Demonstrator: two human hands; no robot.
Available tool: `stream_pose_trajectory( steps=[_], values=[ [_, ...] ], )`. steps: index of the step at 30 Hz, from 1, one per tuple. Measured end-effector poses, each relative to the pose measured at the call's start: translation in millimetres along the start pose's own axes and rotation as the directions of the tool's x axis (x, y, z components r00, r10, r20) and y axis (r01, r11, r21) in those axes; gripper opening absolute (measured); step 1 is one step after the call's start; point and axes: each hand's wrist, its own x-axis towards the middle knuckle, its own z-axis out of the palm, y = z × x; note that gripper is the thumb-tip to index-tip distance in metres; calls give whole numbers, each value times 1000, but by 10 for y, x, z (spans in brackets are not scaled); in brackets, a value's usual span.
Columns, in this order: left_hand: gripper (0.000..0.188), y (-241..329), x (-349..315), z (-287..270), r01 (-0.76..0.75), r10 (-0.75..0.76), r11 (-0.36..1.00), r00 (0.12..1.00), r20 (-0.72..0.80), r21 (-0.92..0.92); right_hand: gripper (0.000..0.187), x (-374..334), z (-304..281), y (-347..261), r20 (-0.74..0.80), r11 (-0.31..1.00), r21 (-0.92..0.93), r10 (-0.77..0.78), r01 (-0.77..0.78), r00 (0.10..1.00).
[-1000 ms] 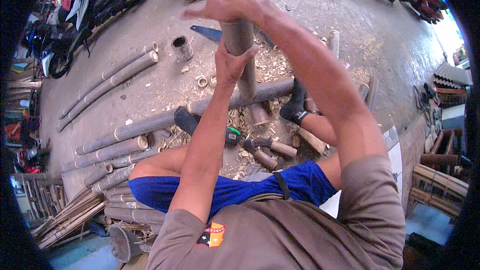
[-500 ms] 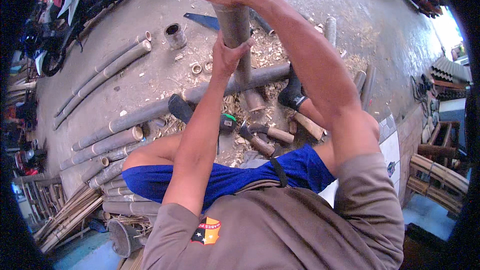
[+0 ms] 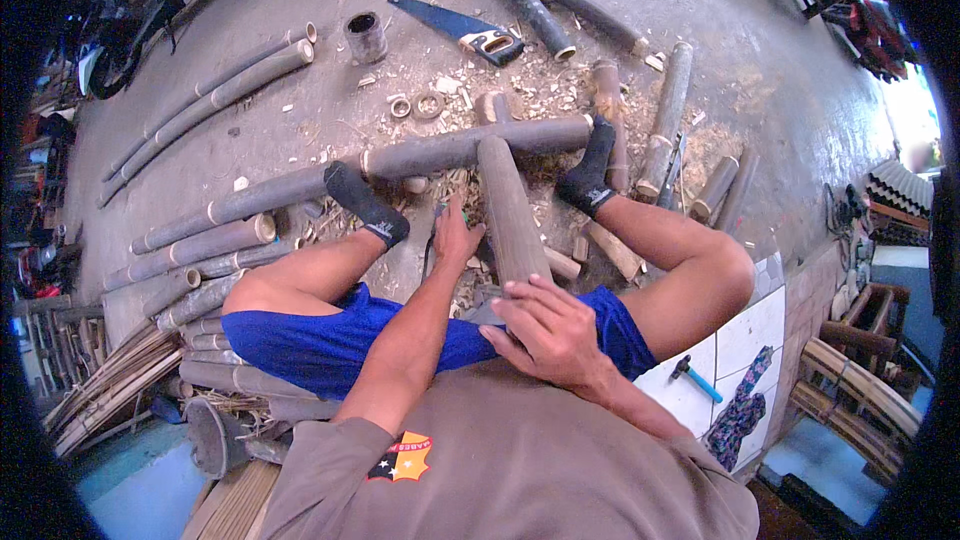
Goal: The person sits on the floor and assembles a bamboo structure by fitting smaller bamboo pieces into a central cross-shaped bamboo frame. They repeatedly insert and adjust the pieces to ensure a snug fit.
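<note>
A thick grey bamboo piece (image 3: 510,210) lies slanted between my legs, its far end resting against a long bamboo pole (image 3: 460,148) on the floor. My right hand (image 3: 550,330) grips its near end, fingers spread over it. My left hand (image 3: 455,240) reaches down to the chip-strewn floor just left of the piece, over a small tool with a green part; its fingers are seen from behind and their grip is hidden. Both my feet, in dark socks (image 3: 365,205), press against the long pole.
A blue-bladed handsaw (image 3: 455,28), a short bamboo cylinder (image 3: 366,36) and cut rings (image 3: 430,105) lie beyond the pole. Long poles (image 3: 200,90) and stacked bamboo lengths (image 3: 190,250) fill the left. More cut pieces (image 3: 665,110) lie right. A blue-handled hammer (image 3: 695,378) sits on tiles.
The bamboo piece, held upright before, has been lowered to lean against the long pole. My left hand left it and dropped toward the floor; my right hand stayed on its end.
</note>
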Motion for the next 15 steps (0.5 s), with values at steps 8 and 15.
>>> stream_pose_trajectory(
  steps=[8, 15],
  values=[
    [88, 253, 101, -60, -595, 577, 801, 733, -359, 73, 18, -236, 160, 18, -29, 994, 105, -6, 9, 1000],
    [66, 1079, -94, -711, -713, 571, 607, 699, -432, -351, 26, 902, -370, 390, -247, 939, 337, 16, 70, 969]
  ],
)
